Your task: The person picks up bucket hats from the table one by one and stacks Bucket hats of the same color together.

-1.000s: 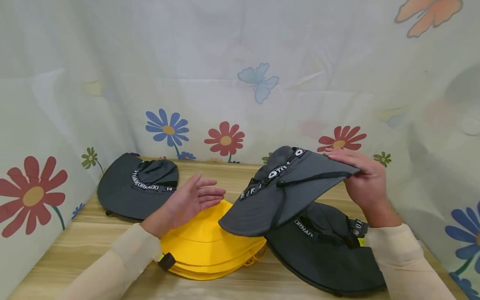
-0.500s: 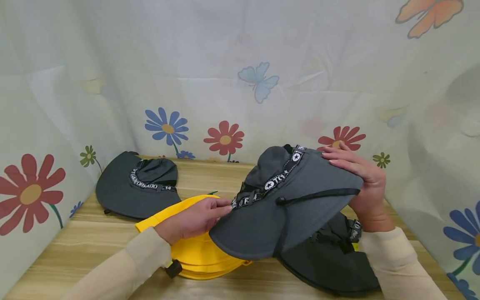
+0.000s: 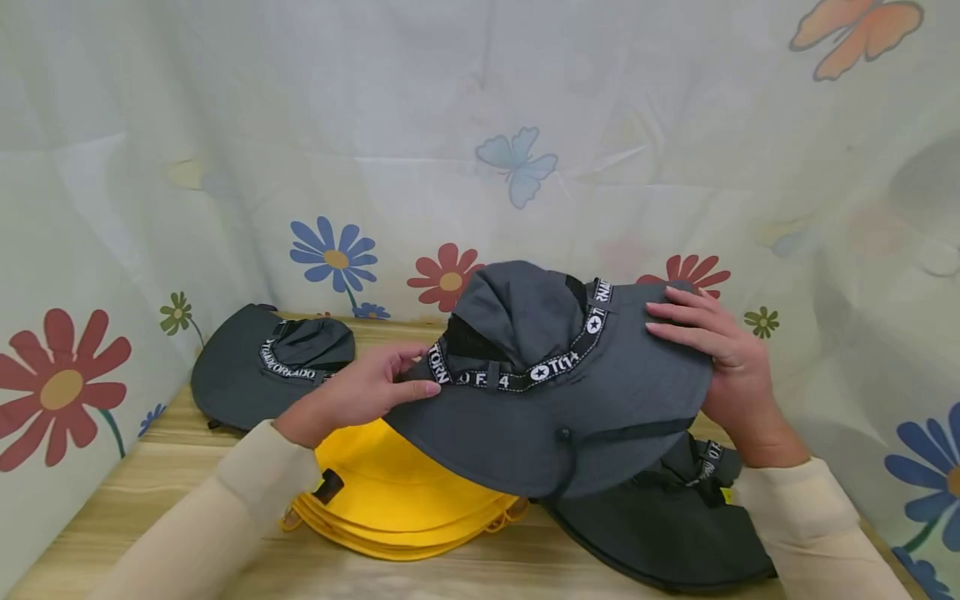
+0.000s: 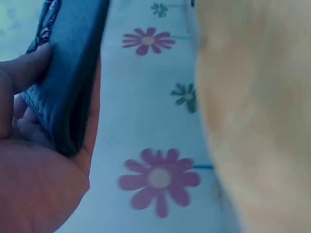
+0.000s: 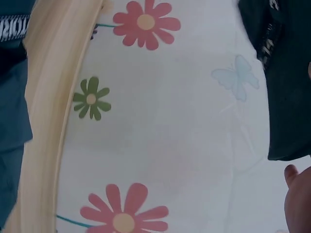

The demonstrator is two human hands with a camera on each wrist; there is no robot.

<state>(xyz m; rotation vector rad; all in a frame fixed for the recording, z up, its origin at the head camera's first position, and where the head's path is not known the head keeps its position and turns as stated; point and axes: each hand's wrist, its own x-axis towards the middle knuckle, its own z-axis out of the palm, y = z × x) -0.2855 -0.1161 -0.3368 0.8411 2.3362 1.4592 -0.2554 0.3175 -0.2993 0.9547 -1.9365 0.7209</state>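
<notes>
Both hands hold up a dark grey bucket hat (image 3: 480, 442) with a black-and-white lettered band and a black chin cord. My left hand (image 3: 356, 392) pinches the brim at its left side, thumb on top by the band; the left wrist view shows the folded brim (image 4: 73, 73) between thumb and fingers. My right hand (image 3: 723, 358) grips the brim's right side, several fingers spread on its upper face, thumb hidden. Beneath the held hat, a stack of yellow hats (image 3: 405, 492) lies on the left and a black hat (image 3: 660, 533) on the right.
Another dark grey hat (image 3: 240, 383) lies at the back left of the wooden table (image 3: 180, 500). A pale curtain (image 3: 375, 100) printed with flowers and butterflies closes off the back and both sides.
My left hand came over from above the yellow hats and took hold of the brim. The held hat swung leftward and tilted, showing more of its crown. A yellow hat's lifted edge dropped back.
</notes>
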